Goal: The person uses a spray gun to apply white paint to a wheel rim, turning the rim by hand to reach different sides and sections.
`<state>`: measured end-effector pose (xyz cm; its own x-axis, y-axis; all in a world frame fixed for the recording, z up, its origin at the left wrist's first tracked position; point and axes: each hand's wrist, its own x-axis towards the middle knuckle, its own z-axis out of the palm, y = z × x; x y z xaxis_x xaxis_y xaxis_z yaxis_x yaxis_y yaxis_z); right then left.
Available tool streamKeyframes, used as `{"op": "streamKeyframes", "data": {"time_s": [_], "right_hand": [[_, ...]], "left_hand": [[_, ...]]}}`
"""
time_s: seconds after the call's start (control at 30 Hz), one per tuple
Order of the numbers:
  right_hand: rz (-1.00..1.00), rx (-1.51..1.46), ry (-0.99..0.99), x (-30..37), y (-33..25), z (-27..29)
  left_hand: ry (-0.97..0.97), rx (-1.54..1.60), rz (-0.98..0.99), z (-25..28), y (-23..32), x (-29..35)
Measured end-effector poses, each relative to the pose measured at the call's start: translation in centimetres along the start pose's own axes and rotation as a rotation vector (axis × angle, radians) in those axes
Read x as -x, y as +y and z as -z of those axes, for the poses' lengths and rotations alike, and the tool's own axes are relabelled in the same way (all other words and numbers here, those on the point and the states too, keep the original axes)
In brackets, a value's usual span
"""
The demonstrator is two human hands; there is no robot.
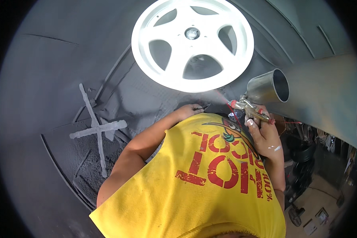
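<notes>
My right hand [265, 137] is wrapped round a metal spray gun [252, 110] with a silver paint cup [265, 88] on it and red fittings. White specks of paint show on this hand. A faint mist stands off the gun's nozzle, which points left toward the lower rim of a white five-spoke wheel [174, 65] at the top. The wheel is apart from both hands. Near my waist, below the wheel, my left hand [189, 111] has its fingers curled in; a thin dark edge shows by its fingertips, and what they hold cannot be made out.
A grey-coated cross-shaped stand [98, 129] is at the left, beside dark, rough-surfaced material. Behind the wheel is a grey surface with long bars along it. A pale panel [321, 95] rises at the right, with dark tyres [301, 150] and a fan [295, 214] below it.
</notes>
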<state>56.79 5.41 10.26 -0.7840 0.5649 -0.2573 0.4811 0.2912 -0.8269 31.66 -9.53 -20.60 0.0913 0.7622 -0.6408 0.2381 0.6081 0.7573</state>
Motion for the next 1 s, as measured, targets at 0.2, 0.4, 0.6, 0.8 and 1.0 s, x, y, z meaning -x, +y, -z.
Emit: {"op": "streamKeyframes", "data": {"time_s": [0.2, 0.4, 0.6, 0.8, 1.0], "right_hand": [[0.174, 0.036, -0.089, -1.2, -2.1, 0.9], [0.408, 0.180, -0.151, -6.1, -5.8, 0.2], [0.354, 0.211, -0.148, -14.9, -13.3, -6.5], [0.339, 0.274, -0.078, -20.4, -16.5, -7.5], [0.326, 0.378, 0.071, -23.6, -17.9, -6.5]], "left_hand": [[0.064, 0.061, 0.055, 0.0, 2.6, 1.9], [0.239, 0.345, -0.003, 0.5, 1.4, 1.8], [0.375, 0.980, 0.035, 6.5, -2.6, 3.5], [0.345, 1.043, 0.052, 9.1, -3.8, 4.5], [0.261, 1.014, 0.066, 11.2, -4.4, 4.4]]}}
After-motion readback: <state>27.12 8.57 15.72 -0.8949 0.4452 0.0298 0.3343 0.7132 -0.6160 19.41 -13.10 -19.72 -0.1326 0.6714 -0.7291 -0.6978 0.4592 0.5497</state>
